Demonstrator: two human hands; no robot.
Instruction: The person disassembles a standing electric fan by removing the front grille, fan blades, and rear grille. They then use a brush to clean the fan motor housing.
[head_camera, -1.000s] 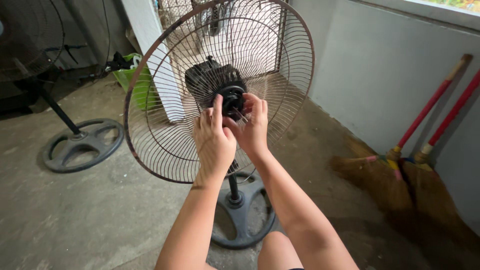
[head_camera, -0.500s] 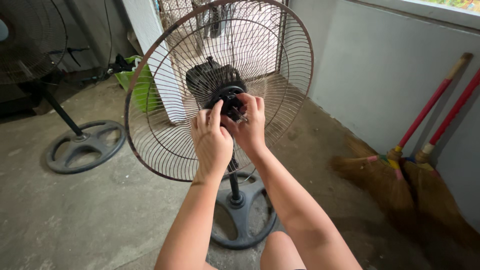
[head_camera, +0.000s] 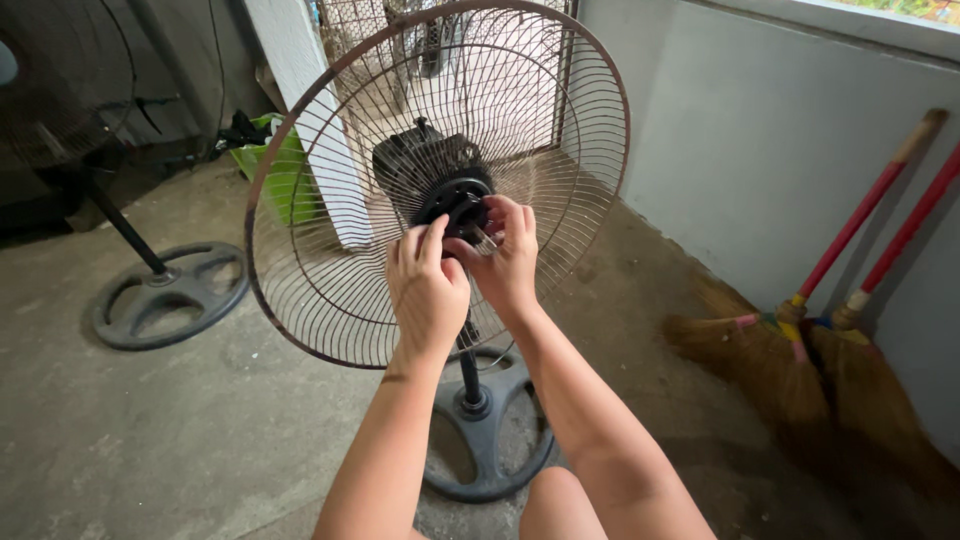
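A standing fan with no blades faces me; its rusty rear wire guard (head_camera: 330, 230) rings a black motor housing (head_camera: 425, 160). At the centre sits a black round guard nut (head_camera: 455, 203) around the thin metal shaft. My left hand (head_camera: 428, 290) and my right hand (head_camera: 508, 255) both meet at this hub, fingers curled onto the lower edge of the nut. The fan's black pole runs down behind my hands to a round black base (head_camera: 490, 430) on the floor.
A second fan stands at far left with a dark guard (head_camera: 60, 80) and a round base (head_camera: 165, 295). Two brooms with red handles (head_camera: 850, 250) lean on the grey wall at right. A green tub (head_camera: 275, 165) sits behind the guard. The floor is bare concrete.
Both hands have stayed on the hub nut, shifting their fingers slightly around it. The view has barely moved.
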